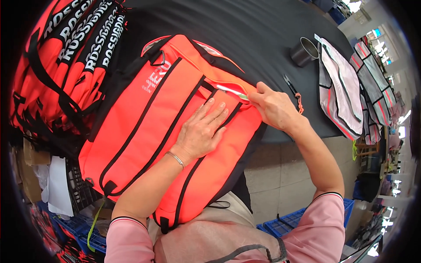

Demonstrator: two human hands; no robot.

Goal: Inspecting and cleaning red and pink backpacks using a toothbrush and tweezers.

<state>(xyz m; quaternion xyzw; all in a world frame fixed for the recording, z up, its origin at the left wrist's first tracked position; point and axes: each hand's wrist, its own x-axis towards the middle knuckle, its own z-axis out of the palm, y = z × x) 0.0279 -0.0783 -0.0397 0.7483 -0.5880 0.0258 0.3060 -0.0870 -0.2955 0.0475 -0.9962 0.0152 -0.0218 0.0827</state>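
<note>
White lettering is seen high on the red bag, white capitals on the black straps stacked at the left. The red bag is laid aslant, partly on the black-covered table. The left hand is rested flat on its front, fingers extended and slightly parted (a bracelet is worn at the wrist). The right arm is bent, and the edge of the bag's opening is pinched in the curled fingers of the right hand
</note>
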